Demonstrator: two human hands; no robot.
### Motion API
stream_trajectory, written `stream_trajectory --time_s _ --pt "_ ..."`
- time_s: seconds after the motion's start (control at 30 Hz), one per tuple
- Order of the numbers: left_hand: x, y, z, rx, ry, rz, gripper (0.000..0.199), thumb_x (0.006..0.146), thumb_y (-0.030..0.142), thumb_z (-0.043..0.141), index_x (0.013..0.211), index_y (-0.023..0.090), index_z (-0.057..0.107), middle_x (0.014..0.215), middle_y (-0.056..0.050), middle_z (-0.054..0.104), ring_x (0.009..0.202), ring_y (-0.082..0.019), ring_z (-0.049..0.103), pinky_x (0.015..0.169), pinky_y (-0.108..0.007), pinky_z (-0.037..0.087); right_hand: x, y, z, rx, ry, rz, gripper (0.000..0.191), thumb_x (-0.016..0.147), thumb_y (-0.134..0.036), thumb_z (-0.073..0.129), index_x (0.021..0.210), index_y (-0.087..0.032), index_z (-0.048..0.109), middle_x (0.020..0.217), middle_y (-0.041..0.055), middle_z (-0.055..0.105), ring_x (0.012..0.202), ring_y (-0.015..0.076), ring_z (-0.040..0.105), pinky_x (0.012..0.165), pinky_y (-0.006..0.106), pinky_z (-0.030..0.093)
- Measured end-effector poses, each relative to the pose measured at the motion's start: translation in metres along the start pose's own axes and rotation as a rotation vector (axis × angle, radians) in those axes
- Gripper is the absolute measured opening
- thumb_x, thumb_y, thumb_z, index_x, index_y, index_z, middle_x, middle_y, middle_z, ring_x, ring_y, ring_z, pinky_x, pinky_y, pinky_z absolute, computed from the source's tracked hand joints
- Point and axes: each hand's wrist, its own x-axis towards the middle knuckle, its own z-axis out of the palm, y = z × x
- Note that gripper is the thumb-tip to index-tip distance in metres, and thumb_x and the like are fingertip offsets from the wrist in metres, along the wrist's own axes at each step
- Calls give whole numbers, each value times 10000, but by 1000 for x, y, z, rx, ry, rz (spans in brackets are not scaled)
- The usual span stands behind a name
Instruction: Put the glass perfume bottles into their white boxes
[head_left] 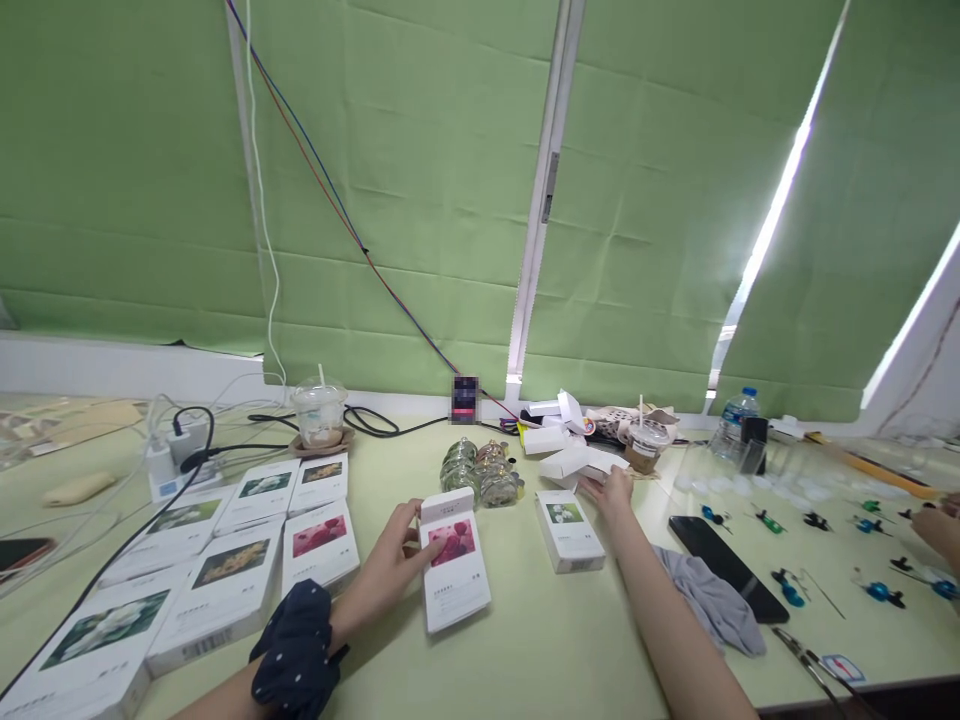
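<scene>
**Pink-flower box [459,590] gripped in the left hand [405,555], white carton [567,462] met by the right hand [611,490]**

In the head view, the pink-flower box is held upright-side toward the camera, tilted, at the near middle of the pale table [555,650]. It is gripped by the left hand, with the thumb laid across the printed front and the other fingers curled at its left edge; its top flap is raised. A dark dotted scrunchie [296,650] is worn on the left wrist.

The right hand is stretched farther out, its fingers bent against the white carton, which lies at the near end of a loose heap of white cartons [546,440]. Whether the carton is firmly gripped cannot be told. Just left of the right forearm, a green-picture box [576,548] is laid flat.

Between the hands, farther back, a cluster of clear round pieces [460,468] is gathered. At the left, printed white boxes [232,590] are set in rows, faces up. Behind them a lidded cup [320,408] is placed.

To the right of the right forearm, a grey cloth [712,605] is crumpled beside a black phone [727,568], with pliers [802,655] nearer. Small coloured pieces [877,592] are spread at the far right, where another person's hand [937,528] is partly seen. The far side is closed off by green blinds [397,160].
</scene>
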Motion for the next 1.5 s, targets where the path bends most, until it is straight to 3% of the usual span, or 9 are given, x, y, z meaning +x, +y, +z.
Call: stream_trajectory --time_s 0.1,0.2,0.37,0.53,0.77,0.93,1.17,1.33,1.5 --pt "0 -1 0 18 28 21 474 761 508 609 1115 216 490 1114 -80 600 967 -266 622 750 -368 533 -6 1 -5 53 24 115 236 729 -306 529 877 -242 357 671 -42 544 530 163 629 565 387 577" --pt "1 -4 -1 47 17 21 472 767 503 607 1118 215 479 1089 -79 601 929 -257 630 721 -359 537 -12 -3 -5 102 -42 152 290 688 -242 629 841 -226 384 674 -26 572 565 192 659 568 378 584" --pt "2 -6 -2 66 -4 27 448 808 483 577 1150 224 447 1107 -86 592 934 -246 631 741 -357 537 -19 -8 3 198 -187 73 313 655 -130 678 779 -211 402 743 5 636 734 192 696 691 305 594" --pt "1 -2 -2 87 11 74 404 828 490 547 1117 223 458 1138 -90 557 1023 -259 603 793 -357 528 -23 -10 5 233 -198 -28 283 651 -153 681 733 -205 415 713 -29 614 726 173 687 617 255 585" --pt "3 -9 -4 122 37 76 391 823 494 546 1095 225 465 1120 -78 530 980 -247 609 762 -345 539 -27 -16 2 306 -234 -44 323 613 -183 659 835 -240 431 801 -52 640 760 194 685 583 298 577" --pt "1 -5 -4 153 49 78 372 836 482 532 1104 233 463 1116 -77 514 985 -245 598 759 -343 541 -22 -16 -6 414 -170 -93 295 598 -150 609 808 -236 420 722 -61 616 801 228 688 706 418 584" --pt "3 -3 -3 174 62 103 346 841 460 529 1096 234 469 1116 -65 473 1003 -231 574 775 -318 529 -22 -23 -21 512 -224 22 219 604 -144 499 812 -211 496 831 3 680 861 244 686 796 451 553" --pt "0 3 -2 192 83 145 295 856 460 507 1067 254 502 1122 -48 444 1018 -208 546 804 -290 536 -25 -27 -22 575 -292 55 249 689 -217 549 938 -228 558 885 5 693 853 213 682 731 370 560" --pt "-2 11 -2 196 65 203 253 871 462 472 1005 266 556 1092 -43 437 1051 -210 518 828 -290 544 -22 -23 -17 493 -257 57 182 715 -247 619 886 -218 562 780 -7 686 717 173 672 597 276 540"
